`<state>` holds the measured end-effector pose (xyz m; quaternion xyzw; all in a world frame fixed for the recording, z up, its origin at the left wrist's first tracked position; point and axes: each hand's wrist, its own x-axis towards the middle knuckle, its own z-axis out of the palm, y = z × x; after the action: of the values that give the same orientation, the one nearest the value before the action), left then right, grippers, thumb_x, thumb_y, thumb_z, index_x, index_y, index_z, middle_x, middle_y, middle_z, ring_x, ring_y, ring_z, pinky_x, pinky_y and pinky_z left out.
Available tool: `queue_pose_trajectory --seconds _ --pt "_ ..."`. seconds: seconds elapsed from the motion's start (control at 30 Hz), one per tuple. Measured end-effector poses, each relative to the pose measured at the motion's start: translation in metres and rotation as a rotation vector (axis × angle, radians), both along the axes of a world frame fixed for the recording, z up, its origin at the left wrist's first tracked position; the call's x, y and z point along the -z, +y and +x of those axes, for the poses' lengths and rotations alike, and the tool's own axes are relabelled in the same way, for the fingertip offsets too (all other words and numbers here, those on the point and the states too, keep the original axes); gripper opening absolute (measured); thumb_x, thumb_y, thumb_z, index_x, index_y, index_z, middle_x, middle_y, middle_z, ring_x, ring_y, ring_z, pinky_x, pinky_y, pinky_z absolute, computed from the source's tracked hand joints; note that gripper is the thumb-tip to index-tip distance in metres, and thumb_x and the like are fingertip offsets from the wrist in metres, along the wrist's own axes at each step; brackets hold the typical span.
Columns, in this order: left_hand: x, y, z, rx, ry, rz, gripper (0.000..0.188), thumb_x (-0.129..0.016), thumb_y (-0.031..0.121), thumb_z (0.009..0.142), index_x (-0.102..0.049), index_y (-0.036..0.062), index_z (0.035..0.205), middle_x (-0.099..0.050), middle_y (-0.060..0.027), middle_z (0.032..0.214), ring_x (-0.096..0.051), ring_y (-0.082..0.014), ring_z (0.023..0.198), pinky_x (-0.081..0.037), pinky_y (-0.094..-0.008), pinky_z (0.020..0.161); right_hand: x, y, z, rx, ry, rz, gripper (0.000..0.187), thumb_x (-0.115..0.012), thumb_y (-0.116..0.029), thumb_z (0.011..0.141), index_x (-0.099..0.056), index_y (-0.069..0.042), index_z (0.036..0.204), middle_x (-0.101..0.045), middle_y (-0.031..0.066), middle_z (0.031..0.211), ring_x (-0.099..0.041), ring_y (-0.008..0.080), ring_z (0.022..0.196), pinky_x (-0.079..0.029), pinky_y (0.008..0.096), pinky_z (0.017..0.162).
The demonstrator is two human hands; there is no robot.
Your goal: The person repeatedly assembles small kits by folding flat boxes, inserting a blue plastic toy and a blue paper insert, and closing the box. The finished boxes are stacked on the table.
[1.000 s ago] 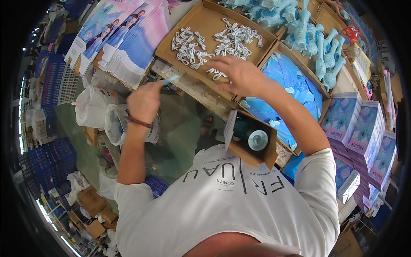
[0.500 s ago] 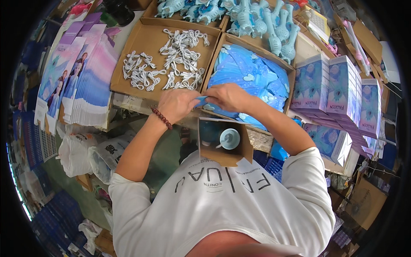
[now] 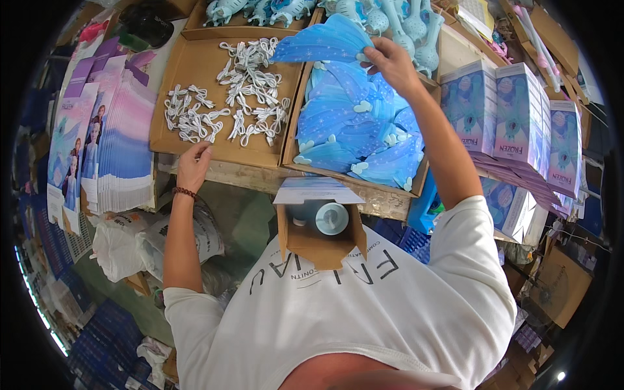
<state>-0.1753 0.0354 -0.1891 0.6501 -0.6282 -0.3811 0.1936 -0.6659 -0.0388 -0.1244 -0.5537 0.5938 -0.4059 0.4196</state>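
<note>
My right hand pinches one end of a blue, fan-shaped sheet piece with a pale sparkle pattern. The piece is raised above the far edge of a cardboard tray full of similar blue pieces. At the front edge of the tray to the left, my left hand has its thumb and fingers closed at the end of a white bundled cable. An open carton stands against my shirt, with a pale blue cup-shaped part inside.
Several cables lie in the left cardboard tray. Light-blue plastic toy parts fill trays at the back. Printed flat cartons are stacked at left; purple-blue boxes stand at right. White plastic bags hang below the table edge.
My hands, together on a small blue piece before, have parted. The left has moved left to the cables; the right has gone up and right, now holding a spread blue piece.
</note>
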Motion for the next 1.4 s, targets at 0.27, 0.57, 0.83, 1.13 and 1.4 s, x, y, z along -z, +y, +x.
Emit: queue_pose_trajectory --seconds 0.27,0.57,0.83,1.13,1.4 --pt "0.014 -0.027 -0.008 0.098 -0.094 -0.342 0.023 -0.064 0.019 0.088 -0.069 0.0037 0.105 -0.068 -0.0143 0.097 -0.066 -0.0305 0.088 -0.052 -0.0368 0.077 0.025 0.075 0.029 -0.121 0.517 -0.393 0.018 -0.066 -0.012 0.090 -0.067 -0.005 0.106 -0.069 0.0159 0.088 -0.067 0.0250 0.080 -0.052 0.0318 0.071" --pt "0.030 -0.062 -0.034 0.212 -0.584 -0.229 0.030 -0.056 0.019 0.089 -0.066 0.0127 0.116 -0.061 -0.0147 0.116 -0.059 -0.0342 0.107 -0.050 -0.0451 0.090 0.058 0.065 0.045 -0.102 1.037 0.194 0.028 -0.067 -0.023 0.084 -0.065 0.000 0.100 -0.060 0.0201 0.114 -0.064 0.0360 0.094 -0.054 0.0439 0.077" --pt "0.045 -0.073 -0.028 0.325 -0.776 -0.174 0.031 -0.050 0.009 0.090 -0.062 0.0106 0.119 -0.057 -0.0158 0.118 -0.054 -0.0343 0.115 -0.050 -0.0451 0.091 0.050 0.085 0.030 -0.021 0.834 0.267 0.026 -0.068 -0.020 0.079 -0.063 -0.001 0.096 -0.063 0.0238 0.106 -0.064 0.0402 0.091 -0.052 0.0462 0.079" --pt "0.020 -0.072 -0.010 0.070 -0.272 -0.224 0.027 -0.064 0.016 0.085 -0.063 0.0049 0.110 -0.063 -0.0189 0.110 -0.062 -0.0355 0.097 -0.051 -0.0389 0.086 0.001 0.116 0.006 0.004 0.711 0.317 0.027 -0.067 -0.021 0.084 -0.061 -0.002 0.102 -0.068 0.0214 0.092 -0.067 0.0352 0.083 -0.051 0.0427 0.074" --pt "-0.042 -0.027 -0.032 -0.006 0.548 -0.101 0.038 -0.064 0.010 0.093 -0.054 -0.0075 0.126 -0.065 -0.0108 0.107 -0.062 -0.0098 0.085 -0.052 -0.0248 0.075 -0.012 0.165 -0.039 0.476 -0.219 0.289 0.038 -0.064 -0.014 0.091 -0.058 0.005 0.124 -0.065 0.0126 0.107 -0.064 0.0179 0.090 -0.054 0.0320 0.077"
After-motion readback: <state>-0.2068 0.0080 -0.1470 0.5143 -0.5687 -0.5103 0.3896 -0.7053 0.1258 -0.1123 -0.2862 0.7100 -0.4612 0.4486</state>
